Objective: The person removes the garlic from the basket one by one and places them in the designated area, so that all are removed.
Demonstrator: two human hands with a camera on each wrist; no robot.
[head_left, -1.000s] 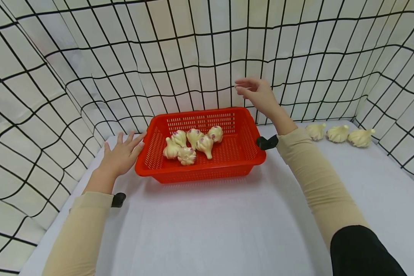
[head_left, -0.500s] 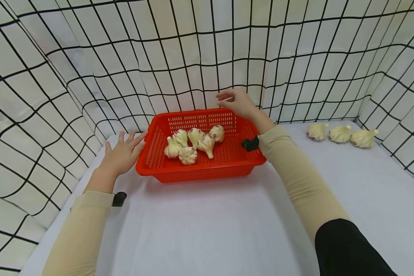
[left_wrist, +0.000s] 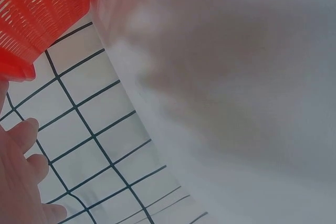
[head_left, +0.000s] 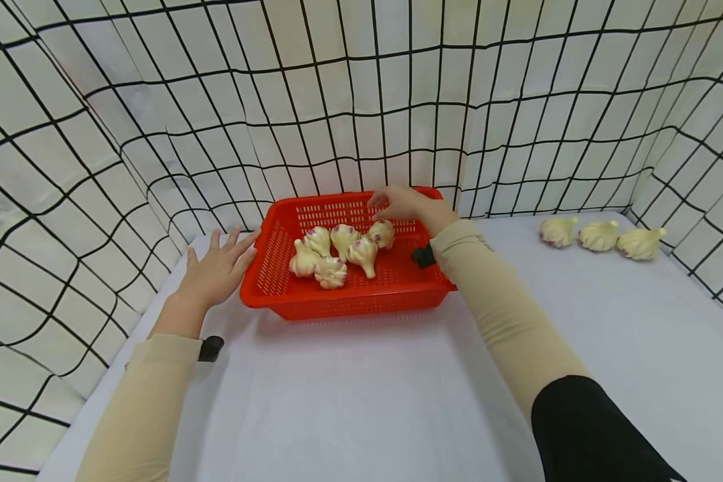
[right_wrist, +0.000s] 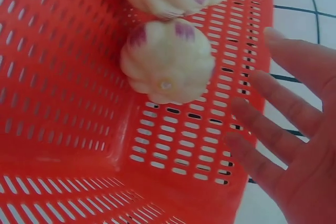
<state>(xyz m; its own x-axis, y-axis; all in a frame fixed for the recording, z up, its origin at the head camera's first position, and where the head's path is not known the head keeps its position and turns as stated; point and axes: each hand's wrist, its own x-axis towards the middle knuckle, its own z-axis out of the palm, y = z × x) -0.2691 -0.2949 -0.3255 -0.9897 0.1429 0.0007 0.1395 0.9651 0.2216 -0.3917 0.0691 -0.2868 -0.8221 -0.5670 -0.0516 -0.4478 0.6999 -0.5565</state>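
A red plastic basket [head_left: 355, 306] with slotted walls stands on the table, with several garlic bulbs [head_left: 331, 272] grouped in its left and middle part. My left hand [head_left: 213, 273] lies at the basket's left rim, fingers spread and fingertips right at the edge. Over the back right of the basket is my right hand [head_left: 402, 203], its fingers slightly bent and nothing in them. Just below its fingertips sits the rightmost bulb [head_left: 382, 233]. In the right wrist view, that garlic bulb [right_wrist: 167, 64] shows purple marks, and the fingers [right_wrist: 283, 98] are apart from it.
Three more garlic bulbs [head_left: 598, 235] lie in a row on the white table [head_left: 313, 402] at the far right. A black wire grid [head_left: 361, 87] backed with white sheeting encloses the table at the back and sides.
My right hand has come left and down, from above the basket's back right corner to close over the rightmost bulb in it. My left hand has stayed at the rim.
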